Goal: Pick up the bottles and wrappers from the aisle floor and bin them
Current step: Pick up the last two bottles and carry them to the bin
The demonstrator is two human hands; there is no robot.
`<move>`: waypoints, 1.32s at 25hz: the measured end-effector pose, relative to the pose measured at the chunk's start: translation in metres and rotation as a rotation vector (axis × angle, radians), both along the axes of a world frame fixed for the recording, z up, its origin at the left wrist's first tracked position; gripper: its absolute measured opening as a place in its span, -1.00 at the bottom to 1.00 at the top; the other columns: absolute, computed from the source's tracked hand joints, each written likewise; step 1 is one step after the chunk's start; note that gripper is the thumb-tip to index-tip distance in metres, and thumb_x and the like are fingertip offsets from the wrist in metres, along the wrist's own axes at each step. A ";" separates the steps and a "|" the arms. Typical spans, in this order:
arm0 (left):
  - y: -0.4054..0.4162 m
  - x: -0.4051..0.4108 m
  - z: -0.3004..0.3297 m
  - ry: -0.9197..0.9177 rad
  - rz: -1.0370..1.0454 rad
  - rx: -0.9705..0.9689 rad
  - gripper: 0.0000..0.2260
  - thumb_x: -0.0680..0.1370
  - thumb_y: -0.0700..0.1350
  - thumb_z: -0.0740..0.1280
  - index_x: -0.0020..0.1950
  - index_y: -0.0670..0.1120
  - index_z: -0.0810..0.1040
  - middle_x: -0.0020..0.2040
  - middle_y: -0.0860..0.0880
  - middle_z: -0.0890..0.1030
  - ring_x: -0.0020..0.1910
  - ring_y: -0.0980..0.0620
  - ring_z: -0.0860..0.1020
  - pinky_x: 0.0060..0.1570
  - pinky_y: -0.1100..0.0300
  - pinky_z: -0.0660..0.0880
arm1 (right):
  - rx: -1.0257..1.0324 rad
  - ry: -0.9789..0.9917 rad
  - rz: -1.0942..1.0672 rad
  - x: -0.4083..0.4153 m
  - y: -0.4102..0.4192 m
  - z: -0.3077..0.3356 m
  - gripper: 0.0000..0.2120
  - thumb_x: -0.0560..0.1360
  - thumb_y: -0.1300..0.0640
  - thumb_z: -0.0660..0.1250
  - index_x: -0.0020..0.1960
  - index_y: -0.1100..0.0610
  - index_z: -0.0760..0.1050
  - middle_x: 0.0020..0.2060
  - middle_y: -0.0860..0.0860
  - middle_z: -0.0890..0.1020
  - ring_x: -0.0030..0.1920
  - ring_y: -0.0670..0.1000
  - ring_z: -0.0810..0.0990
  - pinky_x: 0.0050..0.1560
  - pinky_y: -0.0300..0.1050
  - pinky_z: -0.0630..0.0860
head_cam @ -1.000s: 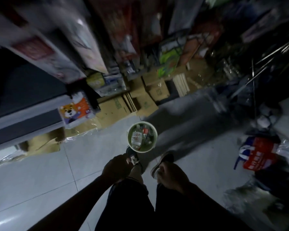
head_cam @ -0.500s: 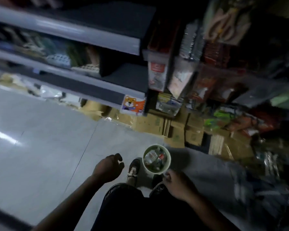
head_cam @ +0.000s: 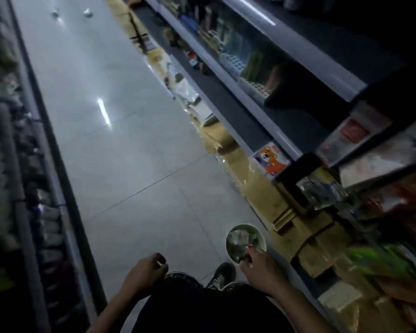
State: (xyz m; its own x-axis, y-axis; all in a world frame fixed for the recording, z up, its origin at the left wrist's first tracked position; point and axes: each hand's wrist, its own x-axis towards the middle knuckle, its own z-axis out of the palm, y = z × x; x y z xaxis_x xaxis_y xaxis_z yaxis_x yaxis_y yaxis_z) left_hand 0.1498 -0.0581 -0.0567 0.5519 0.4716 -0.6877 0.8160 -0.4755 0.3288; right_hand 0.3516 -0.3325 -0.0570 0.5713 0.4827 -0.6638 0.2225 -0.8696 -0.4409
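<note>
While the bin sits on the floor just ahead of the person's shoes, its round pale-green rim shows bottles and crumpled wrappers inside, blurred, so no count possible. Right hand overlaps the bin's near rim, fingers curled at the edge; whether they grip rim or trash can't be told. Left hand hangs over the left knee, apart from the bin, fingers loosely curled w/ nothing in them. Dark trousers fill the bottom centre. Far up the aisle, two small pale bits of litter lie on the tiles, well apart from the bin. Flattened cardboard lines the floor along the rt shelf; a bear-print pack leans at the shelf's base. Another shelf row runs down the left side.
</note>
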 end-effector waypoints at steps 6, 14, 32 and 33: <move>-0.003 -0.082 0.001 -0.044 0.230 0.009 -0.82 0.58 0.10 0.28 0.11 0.08 0.56 -0.01 0.07 0.67 -0.06 0.06 0.61 -0.07 0.16 0.51 | -0.038 -0.093 0.258 -0.020 0.050 0.013 -0.71 0.58 -0.10 0.25 0.14 0.08 0.53 0.13 0.08 0.63 0.11 0.12 0.58 -0.08 -0.05 0.41; 0.004 -0.137 0.008 -0.077 0.395 0.039 -0.75 0.57 0.13 0.24 0.16 0.06 0.56 0.03 0.07 0.68 -0.07 0.06 0.60 -0.10 0.13 0.51 | 0.027 -0.147 0.432 -0.047 0.082 0.018 -0.76 0.56 -0.08 0.33 -0.01 0.10 0.58 -0.05 0.01 0.65 -0.08 0.02 0.60 -0.13 -0.06 0.48; 0.046 -0.129 0.008 0.060 0.680 0.039 -0.80 0.56 0.13 0.26 0.11 0.10 0.57 -0.03 0.07 0.67 -0.13 0.06 0.62 -0.05 0.07 0.59 | 0.047 -0.107 0.683 0.030 0.252 0.006 -0.61 0.60 -0.12 0.24 0.31 0.08 0.54 0.17 0.00 0.61 0.10 0.01 0.59 0.12 -0.02 0.53; 0.056 -0.133 0.006 0.068 0.709 0.026 -0.80 0.56 0.12 0.26 0.10 0.10 0.57 -0.04 0.08 0.66 -0.13 0.07 0.61 -0.05 0.08 0.59 | 0.056 -0.116 0.697 0.033 0.278 0.007 -0.61 0.60 -0.12 0.24 0.32 0.07 0.53 0.17 0.00 0.61 0.10 0.01 0.59 0.12 -0.01 0.53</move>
